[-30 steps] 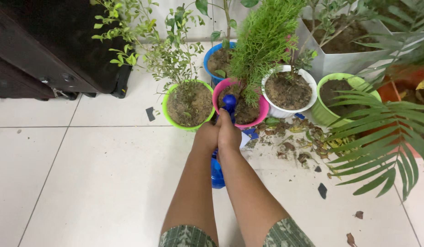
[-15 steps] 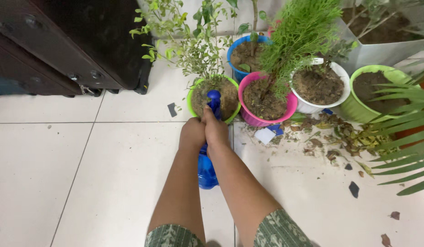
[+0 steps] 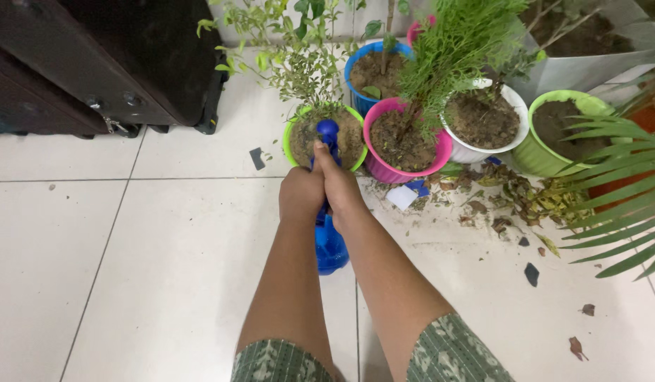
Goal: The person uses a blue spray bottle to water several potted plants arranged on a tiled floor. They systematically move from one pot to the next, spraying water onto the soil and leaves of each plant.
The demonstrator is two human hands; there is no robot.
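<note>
Both hands, left hand [image 3: 301, 192] and right hand [image 3: 339, 185], clench the blue spray bottle [image 3: 330, 240]; best aimed squarely at the green pot's soil [image 3: 347, 139].

Blue spray bottle [image 3: 330, 244]: glossy, translucent plastic, smooth; nozzle head the same hard plastic. Floor tiles [image 3: 165, 233]: pale glazed ceramic, smooth with a soft sheen, thin grey grout lines. Pots, namely the light-green pot [image 3: 290, 141], pink pot [image 3: 407, 172], blue pot [image 3: 351, 69] and white pot [image 3: 515, 145]: smooth moulded plastic, slightly shiny. Soil inside them: matt, crumbly, rough. Dark cabinet [image 3: 101, 64]: smooth wood-like finish, small metal fittings. Leaf litter [image 3: 511, 201]: dry, papery. Sleeves [image 3: 451, 354]: printed green cloth, matt
</note>
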